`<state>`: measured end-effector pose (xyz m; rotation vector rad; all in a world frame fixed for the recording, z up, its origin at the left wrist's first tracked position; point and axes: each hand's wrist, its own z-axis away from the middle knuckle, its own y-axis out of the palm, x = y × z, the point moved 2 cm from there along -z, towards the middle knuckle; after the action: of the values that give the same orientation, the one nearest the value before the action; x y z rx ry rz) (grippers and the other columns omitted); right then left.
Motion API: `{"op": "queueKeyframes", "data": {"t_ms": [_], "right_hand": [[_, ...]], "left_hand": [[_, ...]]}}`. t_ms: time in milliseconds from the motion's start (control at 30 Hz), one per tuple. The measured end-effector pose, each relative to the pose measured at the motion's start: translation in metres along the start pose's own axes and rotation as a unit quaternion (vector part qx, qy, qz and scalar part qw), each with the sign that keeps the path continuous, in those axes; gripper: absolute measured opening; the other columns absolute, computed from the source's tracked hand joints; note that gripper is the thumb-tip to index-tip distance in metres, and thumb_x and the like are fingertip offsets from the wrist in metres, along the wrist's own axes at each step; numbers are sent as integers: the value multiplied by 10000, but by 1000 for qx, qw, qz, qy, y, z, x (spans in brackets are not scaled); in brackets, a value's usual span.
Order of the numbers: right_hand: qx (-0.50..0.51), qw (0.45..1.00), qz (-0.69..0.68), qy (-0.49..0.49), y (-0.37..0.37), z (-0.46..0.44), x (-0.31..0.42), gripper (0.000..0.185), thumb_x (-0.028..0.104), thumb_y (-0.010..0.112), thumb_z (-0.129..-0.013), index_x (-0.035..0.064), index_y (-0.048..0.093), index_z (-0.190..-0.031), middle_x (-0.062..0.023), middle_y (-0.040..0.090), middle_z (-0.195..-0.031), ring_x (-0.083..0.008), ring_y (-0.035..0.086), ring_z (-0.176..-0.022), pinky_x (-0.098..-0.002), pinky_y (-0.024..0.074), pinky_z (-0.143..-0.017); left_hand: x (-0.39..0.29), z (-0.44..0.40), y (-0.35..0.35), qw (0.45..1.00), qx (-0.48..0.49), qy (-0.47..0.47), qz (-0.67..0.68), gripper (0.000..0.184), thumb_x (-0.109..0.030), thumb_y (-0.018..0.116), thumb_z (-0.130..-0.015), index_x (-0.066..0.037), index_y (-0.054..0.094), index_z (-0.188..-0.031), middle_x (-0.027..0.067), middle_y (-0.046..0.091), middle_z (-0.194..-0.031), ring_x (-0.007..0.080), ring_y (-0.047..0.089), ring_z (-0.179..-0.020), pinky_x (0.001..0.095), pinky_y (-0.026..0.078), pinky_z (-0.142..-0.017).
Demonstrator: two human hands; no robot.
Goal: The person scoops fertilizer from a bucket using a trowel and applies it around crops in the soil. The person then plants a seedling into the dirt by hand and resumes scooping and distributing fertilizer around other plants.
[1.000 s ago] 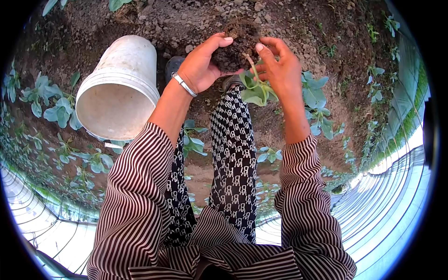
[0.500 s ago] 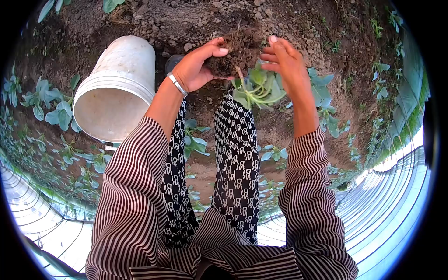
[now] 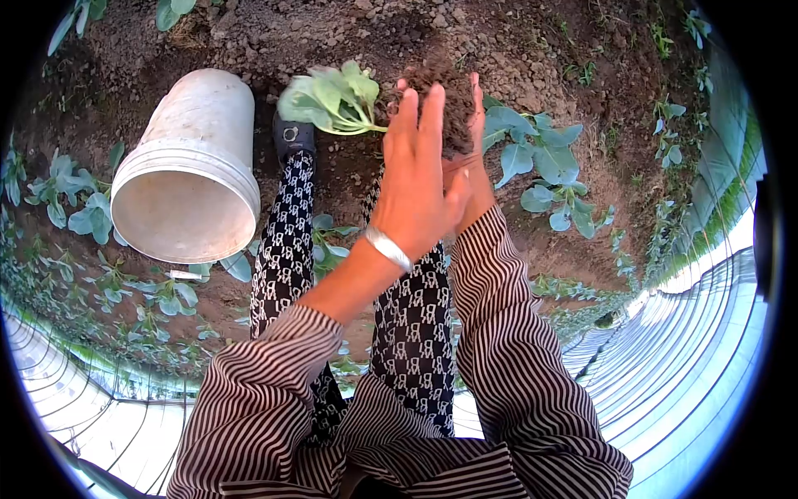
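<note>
A cabbage-like seedling (image 3: 337, 98) lies sideways in the air between my hands, its leaves pointing left. Dark soil clings around its root ball (image 3: 453, 104). My left hand (image 3: 420, 166), with a silver bracelet on the wrist, presses its long, nearly straight fingers against the near side of the roots. Behind it, my right hand (image 3: 476, 154) cups the root ball from the right; most of its palm and fingers are hidden. The seedling's stem runs in behind my left fingers.
To the left, a white bucket (image 3: 204, 108) lies on its side, mouth toward me. My shoe (image 3: 293, 137) stands on the bare soil (image 3: 332, 37) beside it. Leafy plants (image 3: 540, 154) grow in rows on both sides, and plastic sheeting (image 3: 698, 366) curves along the right.
The seedling has swung round, its leaves now on the left instead of lower right. My left hand has crossed to the right over the roots, and my right hand has closed in behind them.
</note>
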<state>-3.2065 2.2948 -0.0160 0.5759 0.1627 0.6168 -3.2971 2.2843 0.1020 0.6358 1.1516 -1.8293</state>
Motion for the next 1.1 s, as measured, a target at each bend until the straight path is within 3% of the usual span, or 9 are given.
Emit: {"op": "queueKeyframes", "data": {"t_ms": [133,167,267,600,667,800,967,1067,1100], "right_hand": [[248,964,-89,20,-9,-21,-3,727,598,327,-909,-39,478,-1223,-240,563,-1147,-384,585,-972,-520,518,-824],[184,975,-121,16,-10,-20,-3,720,598,319,-911,-14,460,-1264,-262,552,-1148,-412,584,-963,-564,501,-826],[288,955,-58,31,-15,-28,-3,564,565,355,-921,150,470,-1285,-181,537,-1185,-393,543,-1008,-569,436,-877],[260,950,-159,62,-6,-26,-11,536,548,401,-904,157,526,-1249,-146,557,-1177,-312,542,-1017,-492,430,-842],[228,950,-204,68,-9,-24,-12,594,575,348,-908,113,524,-1236,-217,570,-1140,-410,593,-929,-557,482,-844],[110,981,-156,25,-32,-32,-16,571,517,321,-933,62,527,-1209,-223,576,-1135,-383,603,-934,-494,490,-856],[-7,992,-116,51,-81,-53,-26,551,504,240,-941,135,504,-1253,-50,553,-1260,-246,493,-1172,-459,333,-1040],[100,955,-280,14,-87,-64,-26,549,511,232,-935,161,498,-1264,-12,538,-1283,-212,472,-1201,-445,315,-1054],[13,978,-207,7,-97,-78,-29,539,505,260,-934,147,508,-1252,-35,539,-1278,-243,479,-1192,-465,324,-1045]], "left_hand": [[-6,30,-6,997,-5,69,41,598,-22,599,-739,41,403,-1300,234,399,-1352,401,379,-1266,458,309,-1055],[-5,38,-9,996,2,77,53,557,-9,594,-736,46,437,-1267,228,420,-1333,395,394,-1257,453,321,-1048],[-3,51,-17,995,4,73,72,393,35,591,-719,33,551,-1111,186,525,-1200,359,485,-1178,423,388,-1000],[22,32,-33,992,-39,121,8,233,64,595,-703,4,604,-928,132,598,-982,309,587,-988,376,476,-875],[32,22,-31,991,-16,128,-17,369,46,626,-701,-1,561,-1061,156,548,-1107,329,533,-1076,390,444,-922],[57,-11,-15,987,69,100,-109,746,-84,746,-670,-29,387,-1322,195,431,-1302,378,446,-1175,416,374,-1007],[119,-34,16,968,203,11,-149,816,-168,746,-698,-120,325,-1395,175,404,-1361,351,500,-1149,405,408,-980],[155,-49,32,967,241,-27,-79,845,-199,753,-704,-140,290,-1409,199,409,-1335,352,514,-1131,410,433,-955],[166,-55,39,968,235,-33,-75,918,-234,786,-671,-151,266,-1422,197,408,-1343,365,513,-1129,405,438,-953]]}}
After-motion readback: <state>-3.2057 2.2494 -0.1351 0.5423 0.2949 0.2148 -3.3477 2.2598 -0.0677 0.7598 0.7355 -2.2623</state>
